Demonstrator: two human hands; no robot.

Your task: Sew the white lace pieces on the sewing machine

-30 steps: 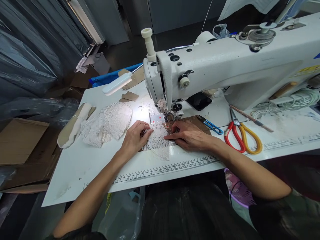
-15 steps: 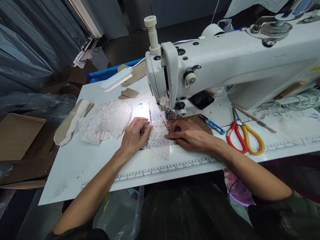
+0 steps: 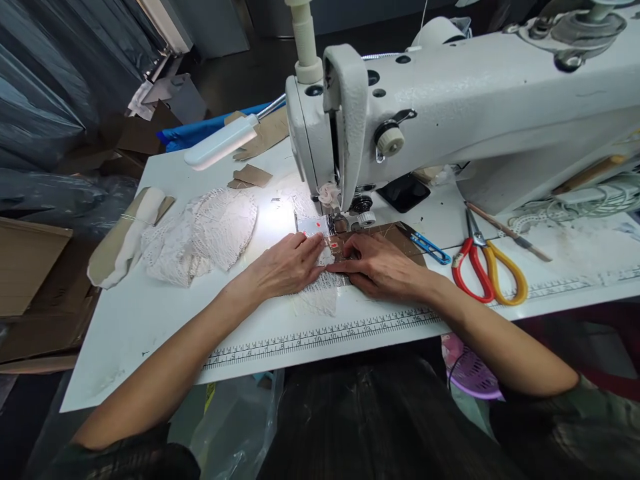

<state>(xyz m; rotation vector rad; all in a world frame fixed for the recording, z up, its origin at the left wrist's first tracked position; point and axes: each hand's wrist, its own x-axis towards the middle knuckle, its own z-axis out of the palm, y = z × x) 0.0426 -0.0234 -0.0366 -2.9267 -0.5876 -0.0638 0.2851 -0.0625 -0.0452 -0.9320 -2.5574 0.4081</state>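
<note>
A piece of white lace fabric point(image 3: 320, 301) lies under both hands, in front of the needle area of a white sewing machine point(image 3: 450, 100). My left hand point(image 3: 287, 263) rests flat over the lace, fingers stretched toward the presser foot point(image 3: 340, 223), hiding much of the fabric. Its thumb tip comes close to my right index finger. My right hand point(image 3: 383, 267) is on the lace's right edge beside the foot, index finger pointing left and the other fingers curled in. It seems to pinch the edge, though the fingertips are partly hidden.
Bunched white lace point(image 3: 205, 230) lies left on the table point(image 3: 120, 347), beside a tied beige-and-white bundle point(image 3: 133, 233). A lamp point(image 3: 223, 140) lights the needle area. To the right are blue thread snips point(image 3: 430, 248), red-and-yellow-handled scissors point(image 3: 487, 263) and a black phone-like object point(image 3: 404, 193).
My left hand has slid right and forward over the lace, closer to the presser foot and my right hand. My right hand stays nearly in place. The view has shifted slightly.
</note>
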